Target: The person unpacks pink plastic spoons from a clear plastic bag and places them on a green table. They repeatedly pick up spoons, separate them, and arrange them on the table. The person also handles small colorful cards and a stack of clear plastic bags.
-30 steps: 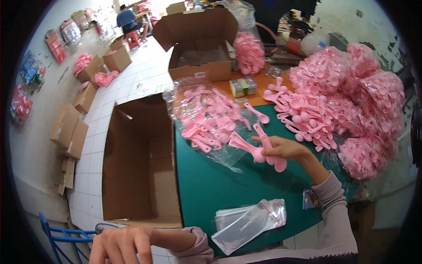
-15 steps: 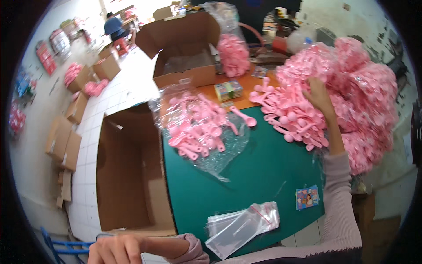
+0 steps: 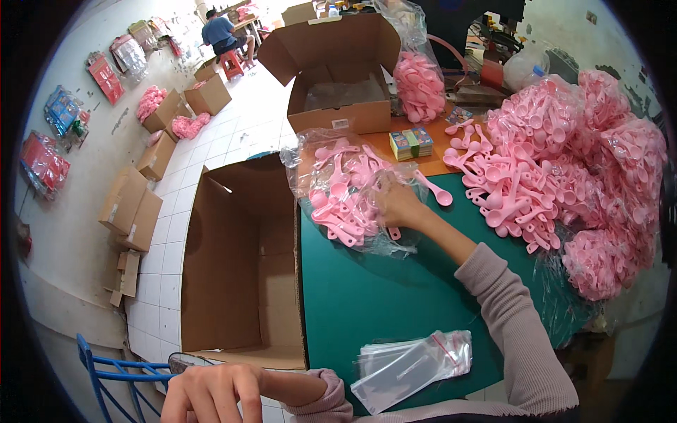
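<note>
Pink plastic spoons (image 3: 340,185) fill a clear plastic bag (image 3: 403,248) lying on the table's left part. My right hand (image 3: 399,203) reaches across to the bag's right side, its fingers closed on the crumpled film and partly hidden by it. One loose pink spoon (image 3: 438,194) lies just beyond that hand. To the right spreads a large heap of pink spoons (image 3: 509,204). At the lower edge, away from the spoons, my left hand (image 3: 215,393) is curled with knuckles up; its fingertips are cut off, so whatever they grip is out of sight.
Flat clear plastic sleeves (image 3: 416,366) lie near the table's front edge. A tall cardboard box (image 3: 240,282) stands open at the table's left, another carton (image 3: 338,118) behind. Banded cards (image 3: 411,143) sit between. Bulging spoon bags (image 3: 599,162) crowd the right. A person (image 3: 220,34) sits far back.
My right hand has moved left from the spoon heap to the bag, whose spread-out film is now gathered up. My right forearm now covers the small cards at the right. The view has shifted.
</note>
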Tool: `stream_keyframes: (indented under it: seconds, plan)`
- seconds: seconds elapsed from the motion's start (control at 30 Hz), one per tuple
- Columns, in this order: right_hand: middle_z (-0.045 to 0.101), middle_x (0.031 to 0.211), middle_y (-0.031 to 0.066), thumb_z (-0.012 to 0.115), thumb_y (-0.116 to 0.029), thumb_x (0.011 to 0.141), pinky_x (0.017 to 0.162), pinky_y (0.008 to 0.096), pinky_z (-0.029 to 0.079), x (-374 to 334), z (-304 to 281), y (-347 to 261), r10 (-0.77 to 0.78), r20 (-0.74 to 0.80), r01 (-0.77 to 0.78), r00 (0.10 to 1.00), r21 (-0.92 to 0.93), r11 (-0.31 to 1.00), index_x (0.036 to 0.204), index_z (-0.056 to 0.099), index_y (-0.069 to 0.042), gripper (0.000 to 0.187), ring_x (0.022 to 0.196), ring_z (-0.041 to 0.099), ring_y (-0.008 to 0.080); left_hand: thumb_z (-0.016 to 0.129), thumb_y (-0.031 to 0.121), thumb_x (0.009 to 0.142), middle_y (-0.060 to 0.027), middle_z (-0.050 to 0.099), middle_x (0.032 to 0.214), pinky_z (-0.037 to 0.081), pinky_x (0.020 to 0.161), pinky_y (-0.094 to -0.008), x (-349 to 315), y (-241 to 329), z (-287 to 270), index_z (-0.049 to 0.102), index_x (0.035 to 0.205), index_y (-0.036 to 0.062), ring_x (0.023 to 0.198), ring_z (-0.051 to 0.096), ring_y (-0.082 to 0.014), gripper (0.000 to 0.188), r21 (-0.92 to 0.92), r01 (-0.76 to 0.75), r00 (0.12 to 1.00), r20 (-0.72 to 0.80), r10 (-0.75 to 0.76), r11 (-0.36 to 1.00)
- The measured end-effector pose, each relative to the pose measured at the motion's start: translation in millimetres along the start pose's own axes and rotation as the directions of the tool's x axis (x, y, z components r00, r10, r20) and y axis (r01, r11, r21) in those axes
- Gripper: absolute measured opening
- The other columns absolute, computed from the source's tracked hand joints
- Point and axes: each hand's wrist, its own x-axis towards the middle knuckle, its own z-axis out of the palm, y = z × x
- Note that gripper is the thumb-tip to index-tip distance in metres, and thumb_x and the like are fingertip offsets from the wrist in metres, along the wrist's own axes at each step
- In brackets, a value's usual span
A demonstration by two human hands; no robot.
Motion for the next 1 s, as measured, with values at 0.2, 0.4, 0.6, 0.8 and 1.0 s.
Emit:
stream_keyframes:
  seconds: [0.2, 0.4, 0.6, 0.8, 1.0]
  plan:
    - [0.056, 0.111, 0.0242, 0.055, -0.014, 0.082, 0.084, 0.0494, 0.049, -28, 5, -29, -0.147, -0.047, 0.133, 0.988, -0.225, 0.965, 0.117, 0.056, -0.004, 0.036, 0.107, 0.051, 0.0432, 0.052, 0.018, 0.090, 0.0038, 0.057, 0.055, 0.048, 0.086, -0.0269, -1, 0, 2, 0.062, 0.080, 0.0149, 0.051, 0.054, -0.0026, 0.015, -0.021, -0.016, 1.000, -0.009, 0.016, 1.000]
    - [0.060, 0.105, 0.0210, 0.056, -0.010, 0.084, 0.070, 0.0378, 0.053, -101, -32, -38, -0.070, -0.128, 0.082, 0.989, 0.094, 0.992, 0.113, 0.057, -0.001, 0.030, 0.098, 0.061, 0.0291, 0.052, 0.019, 0.090, 0.0039, 0.056, 0.055, 0.047, 0.087, -0.0263, 2, -2, 5, 0.063, 0.081, 0.0147, 0.051, 0.054, -0.0027, 0.014, -0.023, -0.018, 0.999, 0.041, 0.019, 1.000]
    - [0.064, 0.085, 0.0114, 0.059, -0.017, 0.092, 0.056, 0.0249, 0.049, -140, -91, -2, 0.120, 0.252, -0.279, 0.960, 0.856, 0.435, 0.120, 0.055, 0.001, 0.034, 0.067, 0.061, 0.0136, 0.053, 0.020, 0.089, 0.0035, 0.055, 0.055, 0.045, 0.090, -0.0279, 5, -6, 5, 0.063, 0.082, 0.0151, 0.052, 0.054, -0.0027, 0.013, -0.045, 0.016, 0.996, 0.084, -0.012, 0.999]
    - [0.060, 0.117, 0.0179, 0.059, -0.021, 0.093, 0.079, 0.0307, 0.056, -162, -93, 17, 0.153, 0.446, -0.373, 0.882, 0.858, -0.354, 0.136, 0.040, 0.002, 0.052, 0.104, 0.062, 0.0219, 0.053, 0.019, 0.088, 0.0032, 0.055, 0.055, 0.045, 0.090, -0.0271, 4, -6, 7, 0.063, 0.081, 0.0152, 0.052, 0.053, -0.0024, 0.012, -0.028, 0.029, 0.997, 0.072, -0.027, 0.999]
    - [0.058, 0.121, 0.0223, 0.055, -0.018, 0.095, 0.094, 0.0326, 0.051, -168, -84, 26, 0.153, 0.389, -0.294, 0.908, 0.855, -0.427, 0.136, 0.036, 0.007, 0.052, 0.110, 0.060, 0.0264, 0.052, 0.019, 0.088, 0.0033, 0.055, 0.055, 0.046, 0.089, -0.0268, 5, -7, 7, 0.062, 0.080, 0.0151, 0.052, 0.052, -0.0024, 0.013, -0.025, 0.032, 0.997, 0.073, -0.030, 0.999]
